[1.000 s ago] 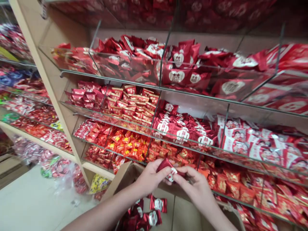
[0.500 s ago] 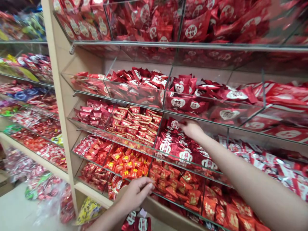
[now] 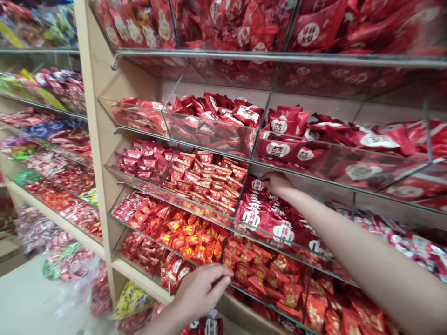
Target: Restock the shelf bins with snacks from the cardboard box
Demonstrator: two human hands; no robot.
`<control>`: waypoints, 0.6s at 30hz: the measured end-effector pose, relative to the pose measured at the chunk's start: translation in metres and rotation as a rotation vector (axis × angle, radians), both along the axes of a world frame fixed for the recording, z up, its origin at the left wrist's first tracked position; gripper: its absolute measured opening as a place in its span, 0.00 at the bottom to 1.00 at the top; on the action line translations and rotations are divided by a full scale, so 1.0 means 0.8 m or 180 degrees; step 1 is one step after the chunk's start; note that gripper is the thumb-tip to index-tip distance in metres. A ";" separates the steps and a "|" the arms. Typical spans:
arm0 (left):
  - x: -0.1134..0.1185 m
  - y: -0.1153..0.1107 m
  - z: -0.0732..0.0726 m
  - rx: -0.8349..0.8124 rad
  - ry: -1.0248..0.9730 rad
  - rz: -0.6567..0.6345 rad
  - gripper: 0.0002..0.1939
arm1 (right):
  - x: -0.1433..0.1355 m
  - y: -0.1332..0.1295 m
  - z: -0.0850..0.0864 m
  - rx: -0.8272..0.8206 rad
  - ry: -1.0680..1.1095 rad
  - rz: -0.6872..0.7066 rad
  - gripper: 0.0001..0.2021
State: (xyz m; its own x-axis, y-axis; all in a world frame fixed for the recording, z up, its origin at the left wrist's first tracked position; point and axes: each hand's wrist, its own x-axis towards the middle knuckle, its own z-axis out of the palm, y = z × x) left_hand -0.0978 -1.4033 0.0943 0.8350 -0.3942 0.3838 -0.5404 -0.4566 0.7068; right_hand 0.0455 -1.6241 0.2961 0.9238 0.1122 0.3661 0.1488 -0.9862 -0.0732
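Note:
My right hand (image 3: 279,183) reaches into a shelf compartment of dark red candy packets (image 3: 257,185) with white labels. Its bent fingers are at an upright packet at the back left, beside the divider. The fingertips lie in shade and are partly covered. More packets of this kind (image 3: 282,232) fill the compartment in front, behind a clear panel. Lower down, my left hand (image 3: 204,286) is by the front edge of the bottom shelf, fingers curled and thumb close to the forefinger. Whatever lies between them is too small to make out. Orange-red candies (image 3: 256,256) lie just right of it.
Clear panels and dividers (image 3: 195,215) front the shelves. Gold-edged red packets (image 3: 204,174) and bright red-orange candies (image 3: 192,235) sit left of the divider. A shelf of heart-labelled packets (image 3: 279,149) overhangs my right hand. Below my left hand are more dark red packets (image 3: 211,326).
The view has shifted, so the shelves appear farther right. My right hand is slightly deeper under the upper shelf, still at the upright packet. My left hand keeps its curled shape by the lower edge.

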 end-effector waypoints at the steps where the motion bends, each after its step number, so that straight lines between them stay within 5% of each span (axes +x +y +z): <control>1: 0.000 0.000 0.000 0.0072 -0.0036 -0.0001 0.12 | 0.000 -0.002 0.001 -0.0027 0.0030 0.0055 0.11; 18: 0.001 -0.004 0.000 0.0444 -0.0390 -0.0022 0.11 | -0.006 -0.006 0.008 -0.0099 0.0063 -0.0142 0.16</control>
